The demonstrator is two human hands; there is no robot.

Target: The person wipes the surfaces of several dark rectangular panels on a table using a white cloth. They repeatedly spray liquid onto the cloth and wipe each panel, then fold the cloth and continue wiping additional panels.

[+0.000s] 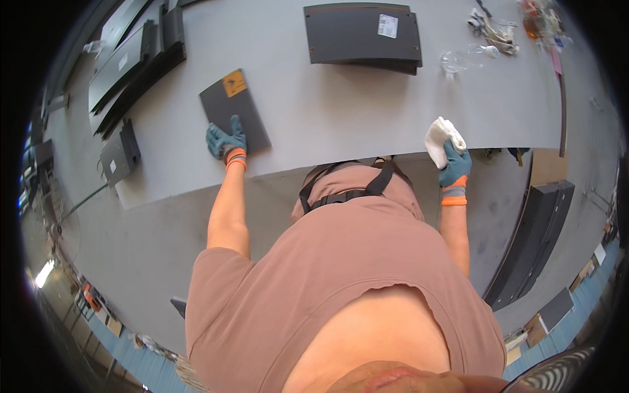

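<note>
On the grey table (pixel 275 39), a flat dark grey panel (pixel 247 111) lies tilted, with an orange label (pixel 234 84) at its far end. My left hand (pixel 227 139), in a blue-green glove with an orange cuff, rests on the panel's near left part with its fingers apart. My right hand (pixel 453 165), gloved the same way, is closed around a folded white cloth (pixel 439 143). It is near the table's front edge, to the right of my body and well apart from the panel.
A stack of dark panels (pixel 360 33) sits at the far middle. More long dark panels (pixel 124 69) lie far left, with a dark boxy part (pixel 120 154) nearer. A clear plastic bottle (pixel 466 60) lies at right, below a tangled bundle (pixel 495 31). Long dark boards (pixel 534 242) stand right of me.
</note>
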